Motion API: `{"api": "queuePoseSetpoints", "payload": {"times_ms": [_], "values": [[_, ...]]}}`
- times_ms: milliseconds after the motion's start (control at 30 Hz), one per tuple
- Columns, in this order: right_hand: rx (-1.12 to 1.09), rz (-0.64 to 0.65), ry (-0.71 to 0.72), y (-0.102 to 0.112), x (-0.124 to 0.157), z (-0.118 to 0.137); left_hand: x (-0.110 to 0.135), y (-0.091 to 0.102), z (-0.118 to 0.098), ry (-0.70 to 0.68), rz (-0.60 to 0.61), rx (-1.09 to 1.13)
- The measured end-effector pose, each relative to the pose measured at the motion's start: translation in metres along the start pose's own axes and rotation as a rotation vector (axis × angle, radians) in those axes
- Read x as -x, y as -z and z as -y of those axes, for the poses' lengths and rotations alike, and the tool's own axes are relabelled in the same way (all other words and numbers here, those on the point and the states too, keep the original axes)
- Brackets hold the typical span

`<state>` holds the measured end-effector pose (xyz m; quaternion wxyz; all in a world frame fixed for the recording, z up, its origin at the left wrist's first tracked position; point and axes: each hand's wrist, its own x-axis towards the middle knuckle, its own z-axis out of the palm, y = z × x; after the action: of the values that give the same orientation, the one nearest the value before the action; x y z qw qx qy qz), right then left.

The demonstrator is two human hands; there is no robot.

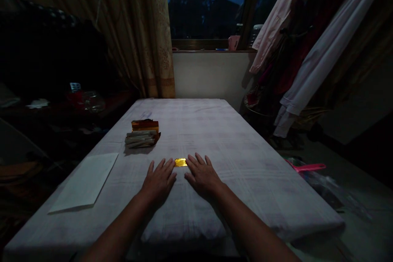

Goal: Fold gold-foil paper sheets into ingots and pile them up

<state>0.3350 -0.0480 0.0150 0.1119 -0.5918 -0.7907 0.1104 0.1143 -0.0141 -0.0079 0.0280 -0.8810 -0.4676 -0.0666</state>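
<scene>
A small strip of shiny gold foil paper [181,162] lies flat on the cloth-covered table [245,180], between my two hands. My left hand [159,179] rests palm down, fingers spread, its fingertips at the strip's left end. From the other side, my right hand [202,173] also lies flat with fingers apart, fingertips touching the right end. Farther back to the left sits a stack of folded papers [140,139], greyish at the front. Behind it stands an orange-gold foil piece [145,126].
A white sheet [86,180] lies at the table's left side. Clothes [302,69] hang at the right, beyond the table edge. A curtain [147,32] and a window sill with a pink cup [233,42] are behind. A pink-handled item [308,167] is below right.
</scene>
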Motion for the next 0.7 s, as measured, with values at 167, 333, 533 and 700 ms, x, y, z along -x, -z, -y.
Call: {"api": "queuePoseSetpoints", "payload": {"times_ms": [167, 333, 533, 700], "values": [[0.006, -0.005, -0.009, -0.001, 0.000, 0.001, -0.001, 0.010, -0.002, 0.018, -0.010, -0.021], [0.014, -0.025, -0.018, -0.001, 0.000, 0.001, -0.003, 0.018, -0.001, 0.016, -0.051, -0.018], [0.000, -0.098, -0.026, 0.004, -0.006, 0.001, -0.019, 0.031, 0.002, -0.031, -0.082, 0.010], [-0.043, -0.148, 0.037, 0.000, -0.012, -0.002, -0.026, 0.029, 0.006, -0.073, -0.102, 0.055]]}}
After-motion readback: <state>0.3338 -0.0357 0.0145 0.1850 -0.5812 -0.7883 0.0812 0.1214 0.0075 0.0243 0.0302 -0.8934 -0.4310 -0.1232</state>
